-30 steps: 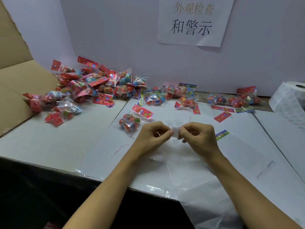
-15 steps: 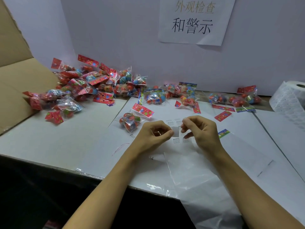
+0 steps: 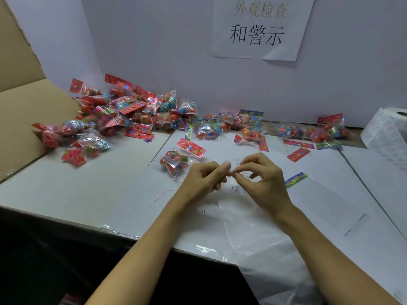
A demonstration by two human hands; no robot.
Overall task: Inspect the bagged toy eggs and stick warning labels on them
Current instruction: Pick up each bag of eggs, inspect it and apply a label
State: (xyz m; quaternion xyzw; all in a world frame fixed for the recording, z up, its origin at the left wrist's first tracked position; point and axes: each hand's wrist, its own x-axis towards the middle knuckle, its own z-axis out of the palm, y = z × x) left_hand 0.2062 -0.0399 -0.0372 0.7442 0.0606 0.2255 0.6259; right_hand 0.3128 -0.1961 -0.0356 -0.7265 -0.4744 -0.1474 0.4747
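Observation:
My left hand point(image 3: 204, 179) and my right hand point(image 3: 264, 179) meet fingertip to fingertip above the table. Between them they pinch a small white warning label point(image 3: 232, 171), mostly hidden by the fingers. Just left of my left hand lies one clear bag of toy eggs point(image 3: 176, 162) with a red header card. A big pile of the same bagged eggs point(image 3: 123, 115) sits at the back left, a smaller group point(image 3: 231, 126) at the back middle, and a few bags point(image 3: 319, 130) at the back right.
A roll of white labels point(image 3: 387, 130) stands at the far right. A clear plastic sheet point(image 3: 253, 216) with printed warning text lies under my hands and hangs over the table's front edge. An open cardboard box point(image 3: 19, 106) borders the left. A paper sign point(image 3: 259, 27) hangs on the wall.
My two hands have drawn closer, so the fingertips now touch. The label strip seen between them earlier is now almost covered by the fingers.

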